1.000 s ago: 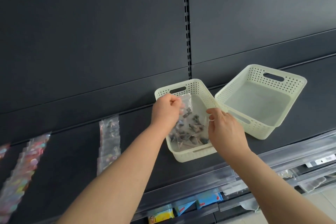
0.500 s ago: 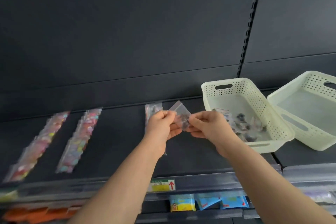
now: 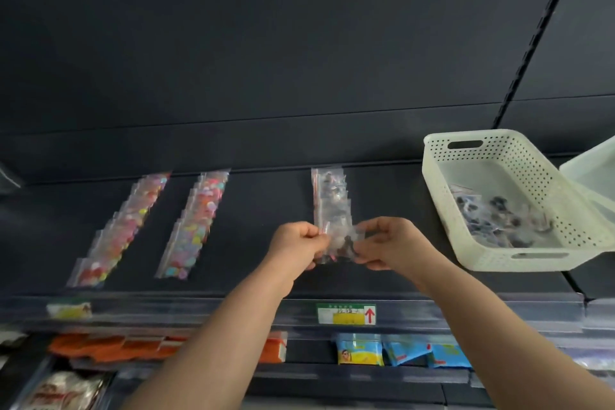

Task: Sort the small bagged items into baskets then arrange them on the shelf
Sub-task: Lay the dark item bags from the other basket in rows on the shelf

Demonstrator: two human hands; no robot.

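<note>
A small clear bag (image 3: 339, 245) with dark pieces inside is held between both hands just above the dark shelf (image 3: 253, 276). My left hand (image 3: 294, 243) pinches its left edge and my right hand (image 3: 387, 243) pinches its right edge. The bag sits at the near end of a row of similar clear bags (image 3: 331, 200) lying on the shelf. To the right stands a cream perforated basket (image 3: 466, 233) holding several more bags of dark pieces (image 3: 499, 220).
Two rows of bags with colourful pieces (image 3: 123, 230) (image 3: 196, 223) lie on the shelf to the left. A second cream basket (image 3: 595, 173) leans at the far right edge. A price label (image 3: 346, 313) marks the shelf front; packets fill the lower shelf.
Both hands left the basket with one bag and carried it left to the row of clear bags. The view swung left, so the baskets now sit at the right.
</note>
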